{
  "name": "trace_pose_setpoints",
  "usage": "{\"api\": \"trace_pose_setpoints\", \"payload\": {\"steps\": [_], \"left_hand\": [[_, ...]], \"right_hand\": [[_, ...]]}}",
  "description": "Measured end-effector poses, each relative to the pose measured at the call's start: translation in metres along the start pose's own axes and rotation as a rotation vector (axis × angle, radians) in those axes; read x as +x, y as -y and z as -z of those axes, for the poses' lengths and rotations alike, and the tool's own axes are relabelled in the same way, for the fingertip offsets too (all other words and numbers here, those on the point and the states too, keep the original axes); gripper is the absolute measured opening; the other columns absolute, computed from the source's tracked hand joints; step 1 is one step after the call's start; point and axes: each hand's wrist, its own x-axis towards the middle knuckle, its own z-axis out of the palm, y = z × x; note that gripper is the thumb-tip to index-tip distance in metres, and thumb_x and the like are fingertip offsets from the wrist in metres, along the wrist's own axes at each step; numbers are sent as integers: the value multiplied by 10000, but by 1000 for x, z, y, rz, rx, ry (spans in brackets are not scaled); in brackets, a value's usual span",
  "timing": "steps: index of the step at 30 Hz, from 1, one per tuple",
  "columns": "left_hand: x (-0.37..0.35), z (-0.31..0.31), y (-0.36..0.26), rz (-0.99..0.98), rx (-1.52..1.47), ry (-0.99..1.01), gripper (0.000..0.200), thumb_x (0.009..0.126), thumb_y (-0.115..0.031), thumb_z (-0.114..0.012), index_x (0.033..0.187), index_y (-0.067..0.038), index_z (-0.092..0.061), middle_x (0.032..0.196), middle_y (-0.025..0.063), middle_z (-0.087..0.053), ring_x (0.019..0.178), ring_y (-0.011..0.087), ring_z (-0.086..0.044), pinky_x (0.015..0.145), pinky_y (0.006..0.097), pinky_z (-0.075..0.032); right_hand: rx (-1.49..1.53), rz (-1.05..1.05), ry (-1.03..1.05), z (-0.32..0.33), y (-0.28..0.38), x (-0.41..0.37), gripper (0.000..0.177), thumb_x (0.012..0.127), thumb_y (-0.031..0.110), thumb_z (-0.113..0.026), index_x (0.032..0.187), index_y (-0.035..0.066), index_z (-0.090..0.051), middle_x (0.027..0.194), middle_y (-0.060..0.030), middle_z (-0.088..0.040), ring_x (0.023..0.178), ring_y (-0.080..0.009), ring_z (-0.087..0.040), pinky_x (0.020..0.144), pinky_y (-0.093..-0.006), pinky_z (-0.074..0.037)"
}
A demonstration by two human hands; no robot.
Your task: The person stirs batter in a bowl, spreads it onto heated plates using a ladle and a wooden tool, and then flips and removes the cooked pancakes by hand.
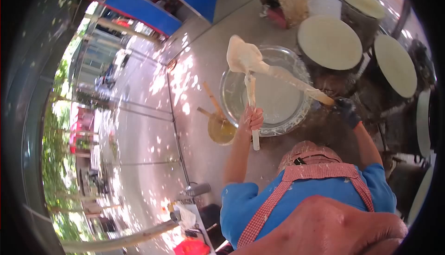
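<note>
My bare left hand is closed round a narrow pale scraper, whose lower end sticks out below the fist. In my right hand, which wears a dark glove, is the handle end of a long paddle coated in pale, wet batter. The paddle's wide, thickly coated head is raised over the far left rim of a large metal basin. The scraper's upper end meets the paddle just below that head. Pale liquid lies inside the basin.
Several round griddles with pale tops stand at the right. Left of the basin is a small yellowish bowl with wooden-handled tools in it. A cardboard box stands beyond the basin, and blue cabinets are at the upper left.
</note>
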Motion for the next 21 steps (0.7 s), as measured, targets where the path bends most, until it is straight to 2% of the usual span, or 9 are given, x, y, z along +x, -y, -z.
{"api": "trace_pose_setpoints", "payload": {"steps": [1,3,4,6,7,12,14,17,21], "left_hand": [[8,4,2,-1,51,26,161,848,-308,-480,982,-219,-475,542,-28,-296,379,32,-286,299,158,-253],[22,10,9,143,-109,-170,149,856,-284,-471,982,-204,-474,541,-34,-295,366,31,-274,273,168,-236],[32,-5,13,194,-126,-186,149,856,-284,-471,982,-204,-474,541,-34,-295,366,31,-274,273,168,-236],[61,-51,17,164,-424,-676,129,857,-263,-474,924,-154,-489,535,-35,-293,360,37,-272,263,180,-233],[67,-58,18,217,-395,-680,129,857,-263,-474,924,-154,-489,535,-35,-293,360,37,-272,263,180,-233],[144,-39,55,544,48,164,190,887,-252,-397,933,-99,-499,527,-32,-286,359,58,-280,269,200,-245],[191,-57,103,656,74,283,218,894,-245,-377,1002,-100,-498,531,-27,-287,364,61,-285,280,201,-258],[243,-99,189,675,-258,-262,268,895,-168,-353,1079,-15,-476,533,-4,-299,395,70,-322,348,205,-317],[312,-63,305,963,-489,-456,282,887,-133,-347,1059,65,-450,518,-2,-298,386,74,-306,336,208,-311]], "right_hand": [[615,-151,-137,-13,-30,-6,324,709,321,-625,793,9,-611,652,-112,-566,624,-180,-578,590,-362,-450],[550,-329,19,-15,-52,-29,294,719,315,-614,795,31,-621,643,-113,-564,619,-143,-571,566,-362,-436],[-160,-310,53,-2,-10,-40,267,718,317,-614,773,56,-630,599,-114,-544,564,-134,-542,529,-350,-413],[-216,-356,18,23,13,-80,264,717,322,-616,757,61,-630,587,-115,-534,545,-132,-528,519,-344,-404],[-284,-345,0,33,15,-90,263,716,328,-617,740,66,-629,575,-115,-524,527,-131,-514,509,-338,-394],[220,-315,-425,83,6,-144,281,688,323,-655,724,51,-600,593,-105,-532,498,-156,-504,506,-320,-400],[-152,-294,-380,112,15,-160,274,688,302,-665,743,44,-590,582,-101,-531,501,-149,-496,509,-314,-405],[180,-608,-404,141,-28,-223,325,688,348,-650,781,41,-594,625,-114,-554,534,-184,-507,534,-327,-412],[-354,-817,-440,175,-36,-366,381,701,423,-577,832,67,-607,754,-153,-586,676,-319,-553,616,-389,-425]]}}
